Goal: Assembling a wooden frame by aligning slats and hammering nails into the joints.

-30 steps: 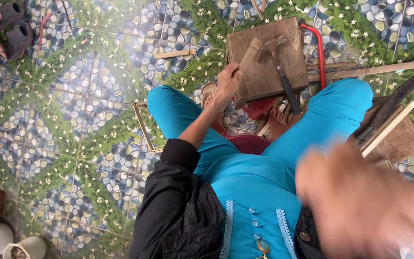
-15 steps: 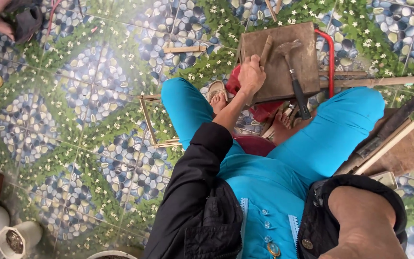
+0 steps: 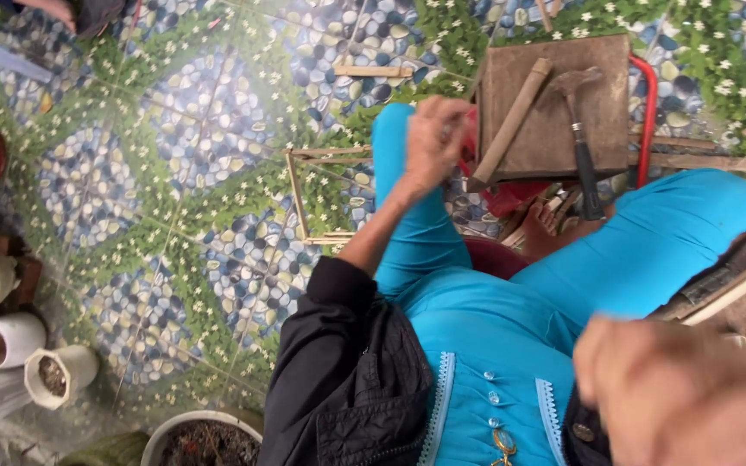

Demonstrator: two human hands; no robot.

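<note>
The left hand reaches out over the left knee, arm stretched forward, fingers curled in as if pinching something small; what it holds is too blurred to tell. It hangs just beside the near-left corner of the wooden block, close to the lower end of the wooden stick lying slantwise across that block. The stick looks light and stiff, probably easy to lift by its lower end, which pokes past the block's edge. Right of the stick, a hammer rests on the block, head away from the person, dark handle pointing back; it's likely head-heavy, best gripped on the handle. The right hand sits close to the camera, blurred, so I cannot tell whether it is spread or closed.
</note>
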